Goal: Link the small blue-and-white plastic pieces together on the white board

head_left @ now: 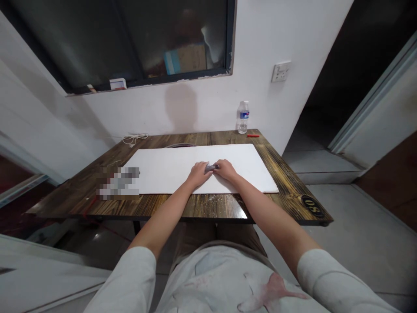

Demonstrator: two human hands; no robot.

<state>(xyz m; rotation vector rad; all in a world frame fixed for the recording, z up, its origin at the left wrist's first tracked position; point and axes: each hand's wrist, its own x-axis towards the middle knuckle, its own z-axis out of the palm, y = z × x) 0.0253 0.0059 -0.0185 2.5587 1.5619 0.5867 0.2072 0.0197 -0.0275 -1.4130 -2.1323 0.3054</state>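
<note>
A large white board point(163, 169) lies flat across the wooden table. Over its middle, my two hands meet around a small dark grey object point(211, 168), whose exact kind I cannot make out. My left hand point(198, 173) has its fingers closed on the object's left end. From the other side, my right hand point(224, 169) pinches its right end. Fingers cover part of the object at both ends.
The wooden table point(195, 206) has pale crumbs near its front edge. At the back stand a water bottle point(243, 118) and a red pen-like stick point(253, 135). A white cable point(134, 138) lies back left. A blurred-out patch point(120, 182) covers something on the board's left end.
</note>
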